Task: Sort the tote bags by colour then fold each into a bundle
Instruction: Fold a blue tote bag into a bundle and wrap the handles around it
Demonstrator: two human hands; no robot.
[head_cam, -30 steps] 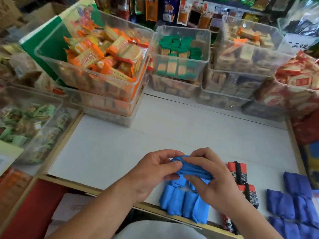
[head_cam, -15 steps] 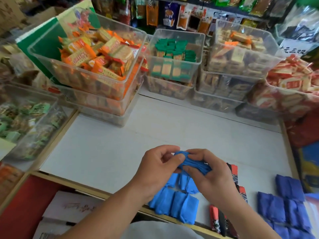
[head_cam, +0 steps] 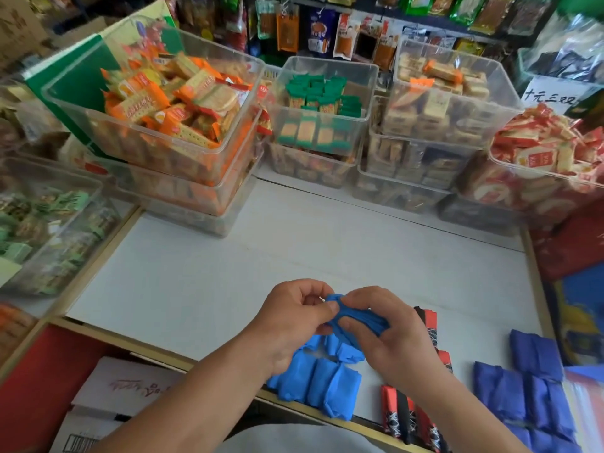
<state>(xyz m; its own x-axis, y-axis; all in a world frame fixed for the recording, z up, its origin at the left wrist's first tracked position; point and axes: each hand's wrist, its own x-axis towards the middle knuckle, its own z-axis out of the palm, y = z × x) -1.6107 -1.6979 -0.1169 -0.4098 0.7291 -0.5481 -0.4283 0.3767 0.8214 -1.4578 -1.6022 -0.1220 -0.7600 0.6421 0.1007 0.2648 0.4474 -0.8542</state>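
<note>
- Blue fabric bundles (head_cam: 313, 384), already folded, sit at the white desk's (head_cam: 196, 282) near edge; a forearm nudge could tip them off.
- Just above, left hand (head_cam: 294, 325) and right hand (head_cam: 392, 344) both pinch a half-rolled blue tote bag (head_cam: 358, 318); a slipped pinch would likely unroll it.

Mostly covered by fingers of left hand (head_cam: 294, 325) and right hand (head_cam: 389, 341): blue bag (head_cam: 354, 317), folds unreadable. Partly behind right hand and forearm, cut by bottom edge: red-black bundles (head_cam: 390, 403). Cropped at right and bottom edges: purple bundles (head_cam: 523, 397). Smeared by blur, contents unclear: left bins (head_cam: 49, 223). Cut off at bottom: box (head_cam: 124, 393).
</note>
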